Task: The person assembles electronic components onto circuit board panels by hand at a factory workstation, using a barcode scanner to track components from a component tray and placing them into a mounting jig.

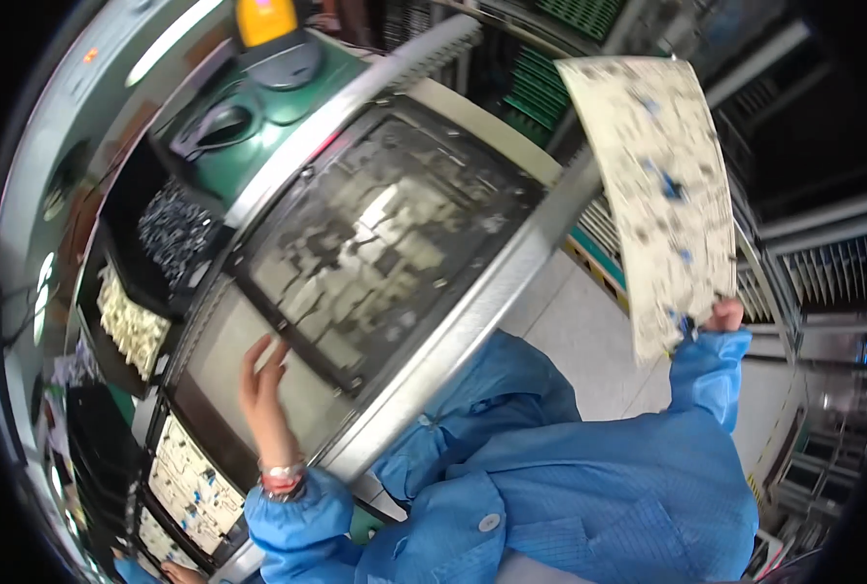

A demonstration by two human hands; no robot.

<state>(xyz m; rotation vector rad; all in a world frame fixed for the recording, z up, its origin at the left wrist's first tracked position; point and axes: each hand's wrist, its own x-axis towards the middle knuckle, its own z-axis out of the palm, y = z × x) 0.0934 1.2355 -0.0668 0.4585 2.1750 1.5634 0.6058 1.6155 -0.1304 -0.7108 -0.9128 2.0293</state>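
My right hand (pixel 725 313) grips the lower right corner of a large cream circuit board (pixel 662 195). Blue and dark parts dot its face, and the board stands up at the right, clear of the bench. My left hand (pixel 266 399) is empty, its fingers spread, beside the near left edge of a black framed fixture (pixel 288 336). Whether the fingertips touch that frame I cannot tell. Pale and grey cut-out shapes fill the fixture, which sits between two metal rails (pixel 433 375).
Left of the rails stand a black bin of small dark parts (pixel 176 234) and a box of cream parts (pixel 130 321). Another populated board (pixel 195 482) lies lower left, near another person's hand (pixel 182 572). A yellow-and-grey scanner (pixel 273 44) stands on a green mat; racks (pixel 832 273) line the right.
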